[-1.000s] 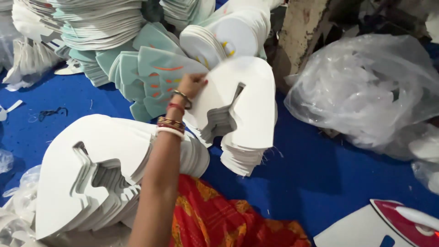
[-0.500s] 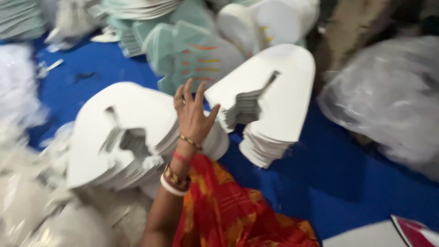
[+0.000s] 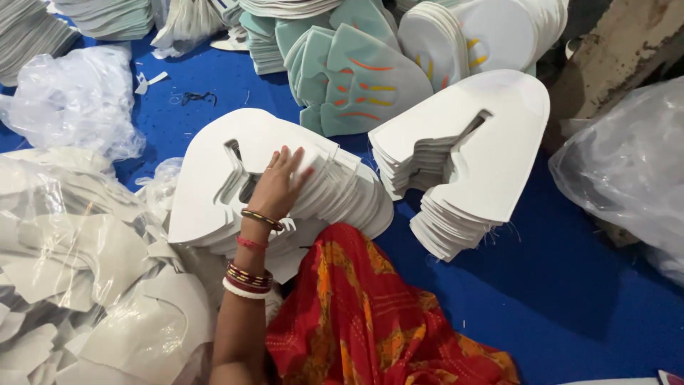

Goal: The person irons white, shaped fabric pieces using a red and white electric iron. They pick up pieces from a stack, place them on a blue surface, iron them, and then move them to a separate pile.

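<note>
My left hand (image 3: 279, 187), with bangles at the wrist, lies flat with fingers spread on top of a fanned stack of white cut-out sheets (image 3: 214, 178); each sheet has a jagged slot in it. It grips nothing. A second stack of the same white sheets (image 3: 484, 150) stands to the right, apart from the hand. My right hand is out of view. My lap, in red and orange cloth (image 3: 356, 314), lies just below the hand.
Teal sheets with orange and yellow marks (image 3: 356, 85) and more white stacks (image 3: 456, 36) lean at the back. Clear plastic bags of white pieces lie at left (image 3: 85, 271) and right (image 3: 634, 171). Everything rests on a blue floor cover (image 3: 556, 285).
My left hand has drawn back from the right stack, moved left and come down onto the left stack. The view has also shifted left.
</note>
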